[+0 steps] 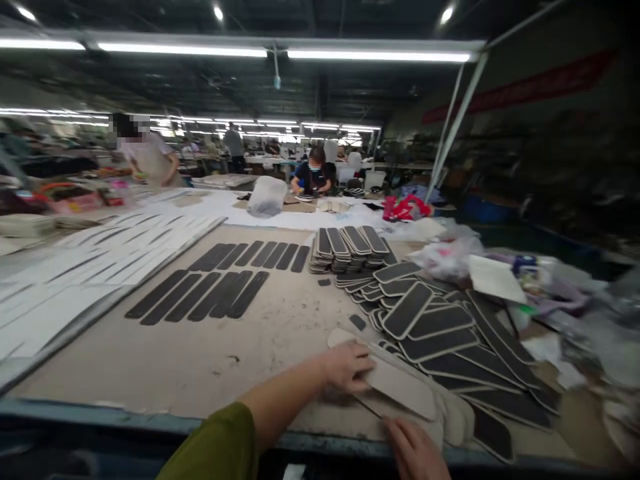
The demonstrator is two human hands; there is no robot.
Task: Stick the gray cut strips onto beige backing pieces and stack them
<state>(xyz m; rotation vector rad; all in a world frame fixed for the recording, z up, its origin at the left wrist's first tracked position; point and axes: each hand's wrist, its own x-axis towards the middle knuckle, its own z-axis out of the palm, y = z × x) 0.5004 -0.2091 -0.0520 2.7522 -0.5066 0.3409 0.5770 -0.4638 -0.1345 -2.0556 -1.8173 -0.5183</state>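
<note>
Two hands (349,365) at pale panels (403,387), grip unclear; long axes slant far left to near right.

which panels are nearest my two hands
The pale panels, piled near the table's front edge: your left hand is over them, your right hand beside them. The other panels lie farther off, dark side up.

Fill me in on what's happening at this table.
A person has their left hand on pale, round-ended panels near the front edge of the table, with the right hand at the panels' near side. Beside them lies a loose heap of dark panels with pale borders; neater stacks stand behind it. Dark strips lie in two rows on the left. Other people are in the background.
</note>
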